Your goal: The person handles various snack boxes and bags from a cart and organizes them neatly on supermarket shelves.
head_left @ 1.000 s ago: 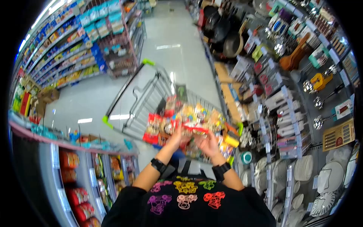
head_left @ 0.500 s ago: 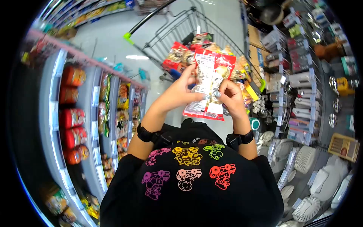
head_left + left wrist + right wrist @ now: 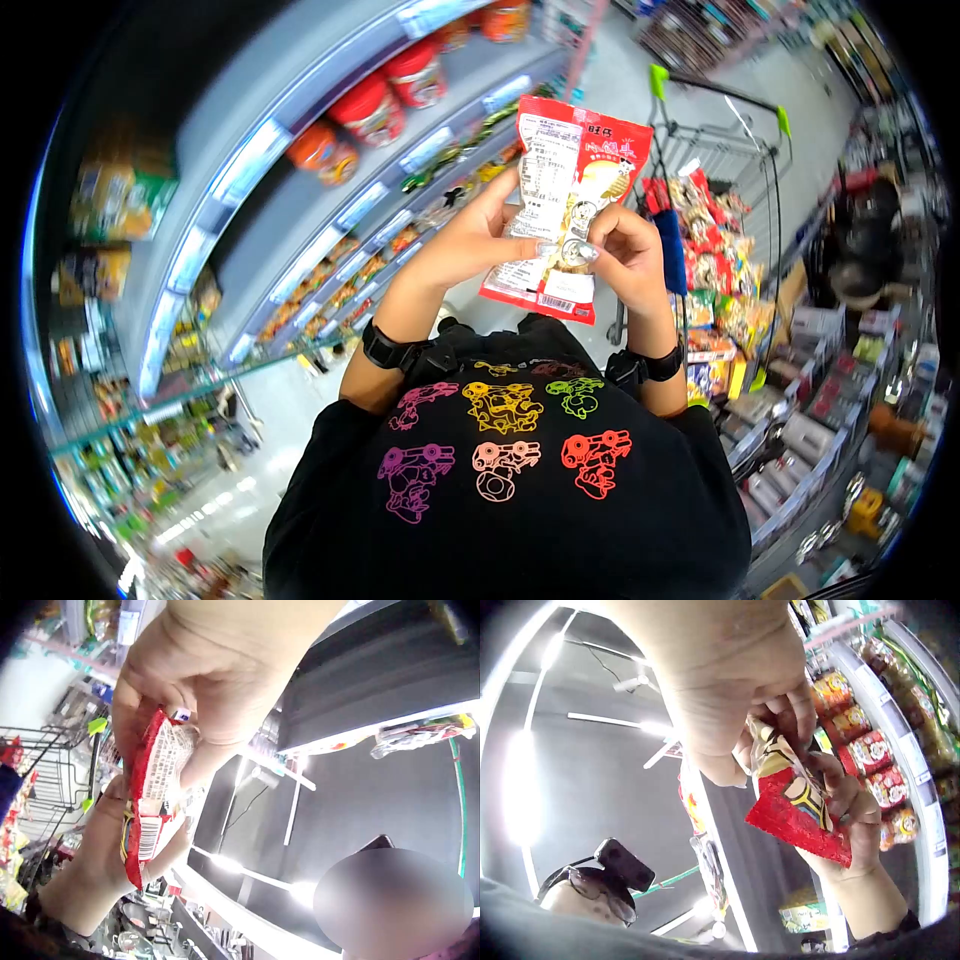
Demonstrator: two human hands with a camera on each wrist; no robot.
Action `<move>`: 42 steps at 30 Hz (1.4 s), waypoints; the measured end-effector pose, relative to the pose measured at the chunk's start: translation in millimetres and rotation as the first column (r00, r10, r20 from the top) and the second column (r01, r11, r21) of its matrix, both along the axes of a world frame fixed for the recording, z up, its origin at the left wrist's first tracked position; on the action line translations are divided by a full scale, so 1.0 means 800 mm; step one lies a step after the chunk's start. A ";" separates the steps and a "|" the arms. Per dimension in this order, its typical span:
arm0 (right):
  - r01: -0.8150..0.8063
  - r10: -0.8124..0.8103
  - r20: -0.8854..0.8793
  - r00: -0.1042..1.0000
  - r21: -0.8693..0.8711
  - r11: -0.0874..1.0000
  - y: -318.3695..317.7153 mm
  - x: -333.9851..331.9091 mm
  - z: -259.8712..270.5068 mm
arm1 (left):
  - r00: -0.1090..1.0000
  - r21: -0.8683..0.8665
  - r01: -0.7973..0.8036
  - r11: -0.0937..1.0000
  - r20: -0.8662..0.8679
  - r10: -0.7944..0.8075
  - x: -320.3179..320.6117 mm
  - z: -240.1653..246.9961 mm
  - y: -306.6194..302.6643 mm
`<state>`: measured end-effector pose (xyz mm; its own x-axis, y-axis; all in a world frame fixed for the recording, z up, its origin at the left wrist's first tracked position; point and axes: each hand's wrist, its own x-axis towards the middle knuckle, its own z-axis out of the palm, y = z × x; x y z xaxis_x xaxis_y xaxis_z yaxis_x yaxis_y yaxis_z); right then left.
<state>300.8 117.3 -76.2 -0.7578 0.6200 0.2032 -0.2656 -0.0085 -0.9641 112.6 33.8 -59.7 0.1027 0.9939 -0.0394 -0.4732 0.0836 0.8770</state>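
Note:
A red and white snack bag (image 3: 560,205) with a printed back and a barcode at its lower edge is held up in front of the chest. My left hand (image 3: 462,246) grips its left side, thumb across the printed face. On the right side, my right hand (image 3: 634,262) pinches the bag with its thumb on the front and its fingers curled. The left wrist view shows the bag (image 3: 156,765) edge-on between both hands. Seen from the right wrist, its red crimped end (image 3: 795,821) sticks out below the fingers.
A shopping cart (image 3: 745,150) loaded with several snack packets (image 3: 715,260) stands at the right. To the left run shelves (image 3: 215,225) with red-lidded jars (image 3: 370,110). Kitchenware shelves (image 3: 820,400) line the lower right.
Both hands have risen from over the cart to the chest with the snack bag, its printed back turned up. The head view has swung left, so the cart now appears farther right.

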 end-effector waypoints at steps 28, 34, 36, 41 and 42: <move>-0.571 0.716 -0.139 0.685 -0.712 0.408 -0.162 -0.259 -0.114 | 0.585 -0.348 -0.662 0.663 0.312 0.748 -0.020 -0.118 -0.277; -0.455 0.621 0.035 0.783 -0.649 0.610 -0.145 -0.288 -0.107 | 0.710 -0.362 -0.609 0.705 0.147 0.689 -0.083 -0.127 -0.295; -0.432 0.595 0.112 0.796 -0.585 0.687 -0.137 -0.300 -0.098 | 0.722 -0.254 -0.673 0.695 -0.020 0.692 -0.101 -0.120 -0.299; -0.566 0.642 0.074 0.763 -0.405 0.718 -0.141 -0.353 -0.069 | 0.640 -0.148 -0.767 0.625 -0.104 0.761 -0.156 -0.106 -0.304; -0.596 0.660 0.060 0.749 -0.374 0.711 -0.148 -0.366 -0.061 | 0.615 -0.137 -0.786 0.603 -0.073 0.785 -0.170 -0.099 -0.307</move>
<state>7.6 -0.8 -124.7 -0.9960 -0.0097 -0.0892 0.0851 -0.4167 -0.9050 -23.3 -211.8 -139.1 -0.7155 0.6744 -0.1823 -0.4125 -0.1972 0.8894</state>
